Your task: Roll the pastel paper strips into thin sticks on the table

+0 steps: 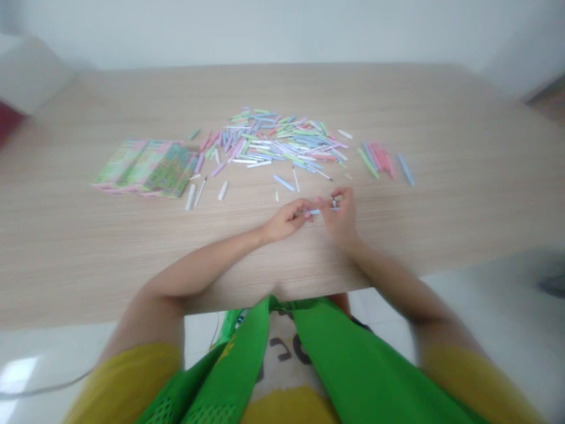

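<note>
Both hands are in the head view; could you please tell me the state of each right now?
Left hand: closed on a blue pen.
Right hand: curled at the pen's other end; too blurred to tell its grip.

A broad, light wood-grain table (79, 247) stands before a plain pale wall (282, 32) in a softly lit room.
White, glossy floor tiles (494, 312) show below the table's near edge, with a bright patch of reflected light (20, 372) at lower left and a thin cable (53, 388) running across the floor beside it. A blurred red shape (9, 122) sits at the left edge of the view, a brown one (549, 101) at the right; a dark object (554, 285), too blurred to identify, lies lower on the right.
</note>
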The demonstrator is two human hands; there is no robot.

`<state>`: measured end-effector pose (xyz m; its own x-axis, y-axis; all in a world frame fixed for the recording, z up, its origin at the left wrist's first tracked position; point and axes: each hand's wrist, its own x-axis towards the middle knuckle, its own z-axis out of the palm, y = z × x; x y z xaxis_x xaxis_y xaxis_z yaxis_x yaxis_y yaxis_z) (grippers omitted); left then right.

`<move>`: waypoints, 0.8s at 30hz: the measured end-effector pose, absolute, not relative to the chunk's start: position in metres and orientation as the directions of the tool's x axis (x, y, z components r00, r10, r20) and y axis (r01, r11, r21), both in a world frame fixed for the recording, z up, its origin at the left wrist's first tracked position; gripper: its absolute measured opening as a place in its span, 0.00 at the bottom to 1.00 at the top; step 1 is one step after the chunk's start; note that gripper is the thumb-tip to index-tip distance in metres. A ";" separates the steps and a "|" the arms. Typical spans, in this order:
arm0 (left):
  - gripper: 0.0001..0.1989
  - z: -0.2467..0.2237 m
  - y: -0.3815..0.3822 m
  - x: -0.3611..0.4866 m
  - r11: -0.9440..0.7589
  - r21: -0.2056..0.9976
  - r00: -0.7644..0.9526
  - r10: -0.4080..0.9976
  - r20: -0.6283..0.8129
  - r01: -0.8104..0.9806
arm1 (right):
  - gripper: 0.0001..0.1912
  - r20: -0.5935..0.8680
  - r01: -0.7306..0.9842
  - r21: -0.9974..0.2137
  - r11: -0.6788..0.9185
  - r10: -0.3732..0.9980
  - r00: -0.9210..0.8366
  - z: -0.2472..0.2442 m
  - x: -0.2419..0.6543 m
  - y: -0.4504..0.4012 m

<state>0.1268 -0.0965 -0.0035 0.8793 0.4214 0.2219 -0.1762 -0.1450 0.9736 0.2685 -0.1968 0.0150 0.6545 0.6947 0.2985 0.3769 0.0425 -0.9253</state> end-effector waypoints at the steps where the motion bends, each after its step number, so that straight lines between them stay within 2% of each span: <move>1: 0.24 -0.003 -0.097 0.127 -0.175 0.971 0.886 0.407 0.224 -0.165 | 0.26 0.246 0.281 -0.957 0.073 0.714 0.655 0.017 0.267 -0.197; 3: 0.25 -0.005 -0.097 0.127 -0.195 0.970 0.897 0.387 0.213 -0.146 | 0.26 0.126 0.024 -0.989 0.143 0.765 0.631 0.023 0.269 -0.199; 6: 0.26 -0.011 -0.095 0.128 -0.149 0.982 0.906 0.390 0.163 -0.113 | 0.27 -0.006 -0.359 -0.909 0.212 0.854 0.520 0.039 0.285 -0.203; 9: 0.24 -0.016 -0.092 0.129 -0.099 0.993 0.908 0.408 0.099 -0.064 | 0.17 0.028 -0.557 -0.785 0.269 0.915 0.402 0.059 0.308 -0.212; 12: 0.21 -0.017 -0.091 0.128 -0.089 0.996 0.910 0.409 0.059 -0.025 | 0.06 0.073 -0.648 -0.697 0.307 0.930 0.361 0.072 0.324 -0.220; 17: 0.20 -0.013 -0.093 0.127 -0.092 0.996 0.925 0.378 0.032 0.003 | 0.02 0.071 -0.722 -0.621 0.305 0.939 0.335 0.067 0.319 -0.222; 24: 0.21 -0.007 -0.104 0.124 0.038 0.998 0.938 0.343 -0.051 0.041 | 0.17 0.019 -0.707 -0.642 0.296 0.928 0.371 0.052 0.299 -0.215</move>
<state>0.1238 -0.1035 -0.0071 0.9379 0.3430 -0.0514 0.0410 0.0375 0.9985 0.2991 -0.2148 0.0523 0.3710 0.9284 0.0193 -0.7073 0.2960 -0.6420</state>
